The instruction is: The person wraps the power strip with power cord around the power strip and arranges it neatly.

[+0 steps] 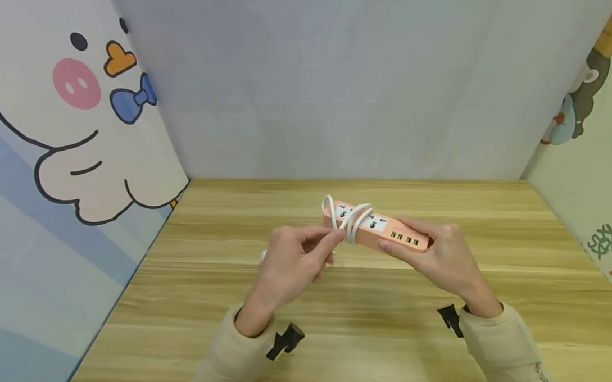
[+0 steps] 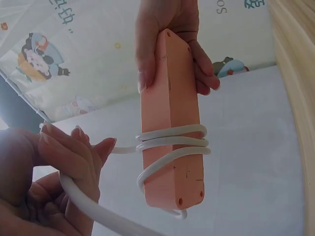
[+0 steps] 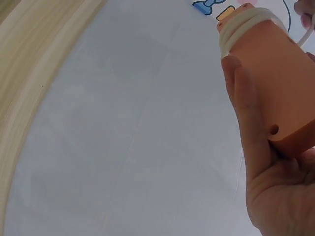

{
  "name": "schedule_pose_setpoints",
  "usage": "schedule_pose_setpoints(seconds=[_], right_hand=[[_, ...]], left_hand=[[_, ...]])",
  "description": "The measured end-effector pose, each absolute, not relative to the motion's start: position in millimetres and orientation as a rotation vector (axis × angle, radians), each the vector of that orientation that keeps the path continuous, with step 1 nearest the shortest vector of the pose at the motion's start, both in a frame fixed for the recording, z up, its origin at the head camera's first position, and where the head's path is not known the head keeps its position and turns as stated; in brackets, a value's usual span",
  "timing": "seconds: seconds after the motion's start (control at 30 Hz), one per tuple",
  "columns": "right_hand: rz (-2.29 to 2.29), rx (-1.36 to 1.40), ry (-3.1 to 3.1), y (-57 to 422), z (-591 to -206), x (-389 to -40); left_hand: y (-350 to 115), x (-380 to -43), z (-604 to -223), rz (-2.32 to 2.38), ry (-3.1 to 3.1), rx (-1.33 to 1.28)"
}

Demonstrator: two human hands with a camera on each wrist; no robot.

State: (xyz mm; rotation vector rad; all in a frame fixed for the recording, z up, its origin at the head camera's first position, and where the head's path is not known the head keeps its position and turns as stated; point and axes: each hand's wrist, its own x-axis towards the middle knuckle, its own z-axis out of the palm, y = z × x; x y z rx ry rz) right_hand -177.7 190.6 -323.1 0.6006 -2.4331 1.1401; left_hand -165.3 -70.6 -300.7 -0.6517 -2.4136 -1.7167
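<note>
An orange power strip (image 1: 367,239) with white socket panels and several USB ports is held up above the table, tilted. My right hand (image 1: 442,253) grips its USB end, thumb on the near side and fingers on the far side. A white cord (image 2: 172,142) is wound a few turns around the strip's other half, with a loop standing up past that end. My left hand (image 1: 295,264) pinches the cord (image 1: 342,233) between thumb and fingers beside the strip. In the left wrist view more cord runs through the left hand toward the bottom edge.
The wooden table (image 1: 199,329) spreads beneath both hands. A plain grey backdrop (image 1: 353,88) stands behind it. Cartoon-printed panels (image 1: 97,164) flank the left and right sides. A small white piece (image 1: 263,256), its kind unclear, shows just behind the left hand.
</note>
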Motion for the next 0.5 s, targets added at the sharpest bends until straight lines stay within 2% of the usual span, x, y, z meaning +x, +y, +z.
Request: schedule_pose_setpoints(seconds=[0.33,0.5], right_hand=[[1.217,0.585,-2.360,191.8,-326.0,-179.3],[1.266,0.538,-2.310,192.1,-324.9,-178.1]], left_hand=[[-71.0,-168.8,-302.8,-1.799,-2.457,-0.823],[-75.3,-172.1,-304.7,-1.864,-2.471,-1.016]])
